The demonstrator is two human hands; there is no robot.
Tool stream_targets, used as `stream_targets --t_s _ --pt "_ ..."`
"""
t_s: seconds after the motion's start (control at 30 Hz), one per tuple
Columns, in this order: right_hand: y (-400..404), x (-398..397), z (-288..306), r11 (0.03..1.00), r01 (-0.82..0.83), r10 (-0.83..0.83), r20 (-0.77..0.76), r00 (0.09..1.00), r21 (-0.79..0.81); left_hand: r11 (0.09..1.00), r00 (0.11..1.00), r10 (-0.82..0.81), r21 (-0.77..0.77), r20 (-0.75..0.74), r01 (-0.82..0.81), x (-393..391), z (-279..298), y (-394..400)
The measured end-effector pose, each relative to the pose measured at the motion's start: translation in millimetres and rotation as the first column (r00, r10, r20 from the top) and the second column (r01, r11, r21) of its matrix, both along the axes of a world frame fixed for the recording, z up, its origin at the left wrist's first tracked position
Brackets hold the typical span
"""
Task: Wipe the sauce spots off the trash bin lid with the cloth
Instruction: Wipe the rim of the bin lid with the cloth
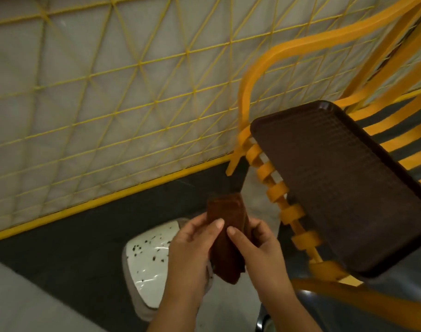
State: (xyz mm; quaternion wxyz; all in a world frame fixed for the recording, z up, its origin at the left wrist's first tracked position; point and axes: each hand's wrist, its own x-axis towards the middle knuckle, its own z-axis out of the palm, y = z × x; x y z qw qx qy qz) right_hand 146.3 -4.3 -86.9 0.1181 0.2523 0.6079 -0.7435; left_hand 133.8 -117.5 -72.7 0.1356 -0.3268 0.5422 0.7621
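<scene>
Held cloth (228,238) w/ both hands, low center of frame. Left hand (192,250) wrapped round its left edge, thumb pressed on top; right hand (257,248) gripped the right edge, thumb likewise on the fabric. Cloth folded, long axis running roughly up-down in frame, upper end sticking out above the fingers. Lid (147,259) sat just below and left of hands, white, speckled w/ dark sauce spots (154,257), partly hidden behind left hand. No contact betw. cloth and lid yet. Left hand nearer the lid; likely needed a short drop down-left. Tray (343,188) on yellow chair (288,212) at right, apart.
</scene>
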Motion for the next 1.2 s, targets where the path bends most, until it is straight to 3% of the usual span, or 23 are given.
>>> stream_targets --t_s 0.23,0.47,0.7,0.87,1.0,1.2 --pt "-31 38 -31 0.998 -0.053 0.049 0.112 0.992 0.029 0.99 0.982 0.108 -0.11 0.153 -0.092 64 -40 -46" --pt "-39 54 -57 0.985 -0.11 0.09 0.147 0.985 0.131 0.975 0.957 0.198 -0.147 0.212 -0.169 108 -74 -64" --pt "-40 79 -65 0.98 -0.144 0.133 0.083 0.988 0.136 0.88 0.907 0.402 -0.328 0.128 -0.344 141 -104 -111" --pt "-36 102 -74 0.968 -0.197 0.187 0.079 0.979 0.154 0.88 0.904 0.372 -0.391 0.209 -0.272 133 -162 -156" --pt "-38 109 -78 0.951 -0.262 0.252 0.079 0.964 0.163 0.908 0.906 0.317 -0.364 0.281 -0.205 121 -198 -166" --pt "-47 100 -75 0.922 -0.339 0.34 0.027 0.94 0.187 0.944 0.889 0.32 -0.19 0.329 -0.269 117 -188 -159"
